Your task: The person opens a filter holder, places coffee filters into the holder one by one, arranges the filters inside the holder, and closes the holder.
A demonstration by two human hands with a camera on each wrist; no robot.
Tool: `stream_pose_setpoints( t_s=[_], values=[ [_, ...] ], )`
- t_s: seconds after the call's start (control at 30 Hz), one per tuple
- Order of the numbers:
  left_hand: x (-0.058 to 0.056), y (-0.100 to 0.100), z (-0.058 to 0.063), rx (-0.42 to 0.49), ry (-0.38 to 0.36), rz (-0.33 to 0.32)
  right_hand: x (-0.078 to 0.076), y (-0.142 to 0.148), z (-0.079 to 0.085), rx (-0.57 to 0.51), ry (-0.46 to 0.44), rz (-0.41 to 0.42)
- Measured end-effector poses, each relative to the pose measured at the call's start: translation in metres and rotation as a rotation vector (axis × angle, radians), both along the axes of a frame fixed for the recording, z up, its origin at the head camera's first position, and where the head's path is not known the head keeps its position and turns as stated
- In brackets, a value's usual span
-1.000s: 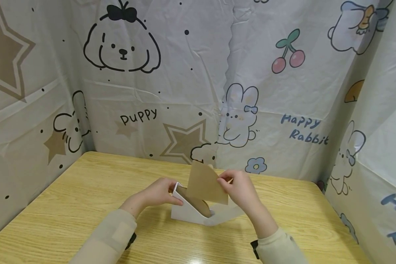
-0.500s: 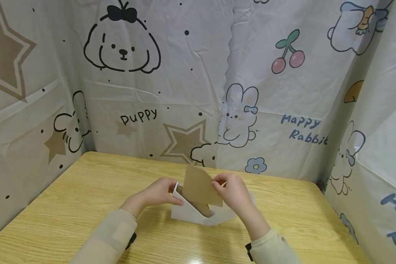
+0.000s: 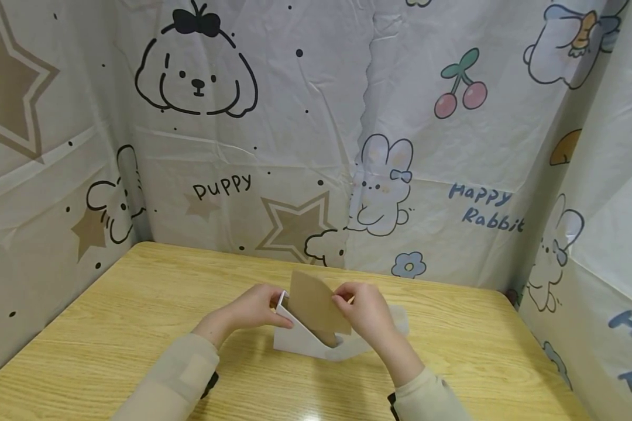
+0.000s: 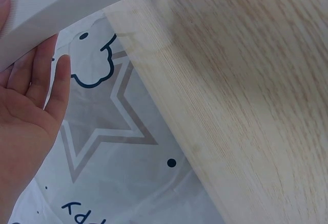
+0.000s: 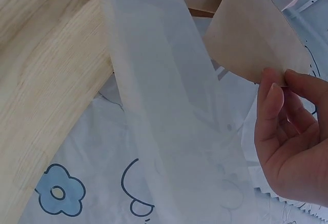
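Observation:
A narrow white box [image 3: 300, 344] with a slanted open top sits on the table in the head view. My left hand [image 3: 255, 307] grips its taller left end, thumb on the near side; the left wrist view shows fingers [image 4: 43, 75] against the box wall [image 4: 66, 8]. Between thumb and fingertips, my right hand [image 3: 366, 310] pinches the right edge of a thin brown card [image 3: 316, 304]. The card stands tilted, its lower part within the box opening, where its bottom edge is hidden. In the right wrist view, the pinched corner of the card [image 5: 256, 34] is plain.
From the box's low end a translucent whitish strip [image 3: 400, 318] reaches right, partly behind my right hand; it looks broad in the right wrist view. Light wood table [image 3: 189, 275] surrounds the box. Printed cloth [image 3: 274, 117] hangs behind and at both sides.
My right hand has moved left and slightly down with the brown card, which now sits lower in the box opening. The left hand and the box have stayed in place.

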State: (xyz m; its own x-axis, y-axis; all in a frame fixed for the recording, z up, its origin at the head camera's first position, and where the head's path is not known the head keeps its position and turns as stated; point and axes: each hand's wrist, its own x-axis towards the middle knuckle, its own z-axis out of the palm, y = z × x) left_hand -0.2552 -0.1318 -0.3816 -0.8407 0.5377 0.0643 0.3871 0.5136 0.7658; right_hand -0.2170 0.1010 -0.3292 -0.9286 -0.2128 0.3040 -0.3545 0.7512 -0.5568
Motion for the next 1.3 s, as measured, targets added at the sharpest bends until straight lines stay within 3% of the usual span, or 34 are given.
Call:
stream_pose_setpoints(
  t_s=[1.3],
  values=[
    [0.002, 0.001, 0.0, 0.01, 0.003, 0.007, 0.001, -0.009, -0.032, 0.126, -0.054, 0.058]
  ],
)
